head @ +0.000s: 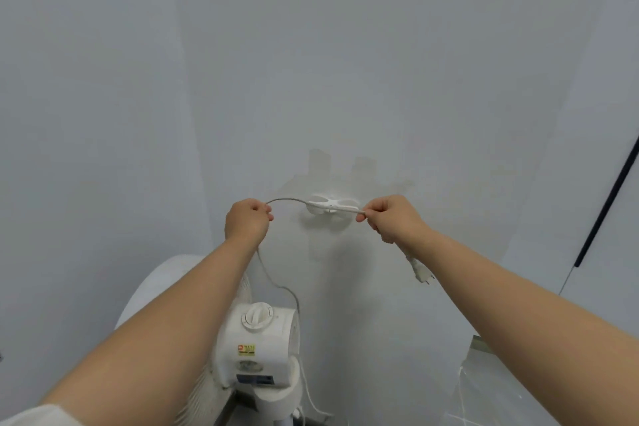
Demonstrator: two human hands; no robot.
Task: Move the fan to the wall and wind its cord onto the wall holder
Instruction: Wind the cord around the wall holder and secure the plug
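We seem to be in a plain indoor room, perhaps a home: bare pale wall [311, 62] filling most of the frame, a white household fan [256, 349] at bottom centre, pale flooring [501, 401] lower right.

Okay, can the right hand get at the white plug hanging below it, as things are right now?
Probably not at once: the right hand is closed on the thin grey cord beside the white wall holder. The white plug dangles free just under that wrist, nothing blocking it, but the hand must first let go.
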